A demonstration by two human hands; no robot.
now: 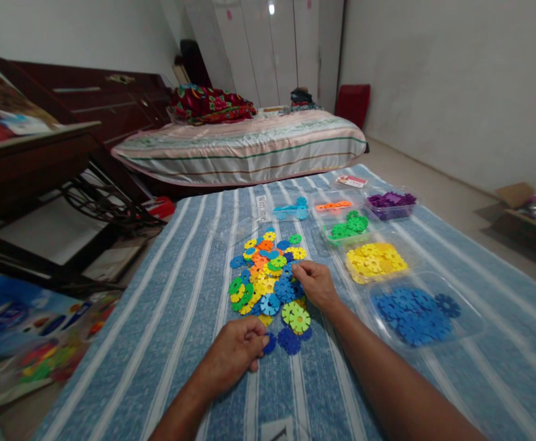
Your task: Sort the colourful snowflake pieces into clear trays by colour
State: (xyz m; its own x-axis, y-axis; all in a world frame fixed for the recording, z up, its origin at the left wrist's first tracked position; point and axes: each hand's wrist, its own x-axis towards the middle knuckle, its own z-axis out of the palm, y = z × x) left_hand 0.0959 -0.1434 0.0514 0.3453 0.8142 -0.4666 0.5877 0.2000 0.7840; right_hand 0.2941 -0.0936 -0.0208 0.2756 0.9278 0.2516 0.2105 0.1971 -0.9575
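Note:
A mixed pile of notched plastic discs [264, 285] in yellow, blue, green and orange lies on the striped cloth. My left hand [237, 349] is at the pile's near left edge, thumb and finger pinched on a dark blue notched disc [270, 343]. At the pile's right side, my right hand [317, 285] has its fingertips closed against blue discs; whether one is gripped is hidden. Nearby lie light green discs [298, 316] and more dark blue discs [288, 340].
Clear tubs at the right hold sorted discs: blue [412, 313], yellow [375, 260], green [349, 226], purple [391, 203], orange [334, 206] and light blue [295, 209]. A small card [351, 180] lies at the far edge. Beyond stands a bed [249, 147].

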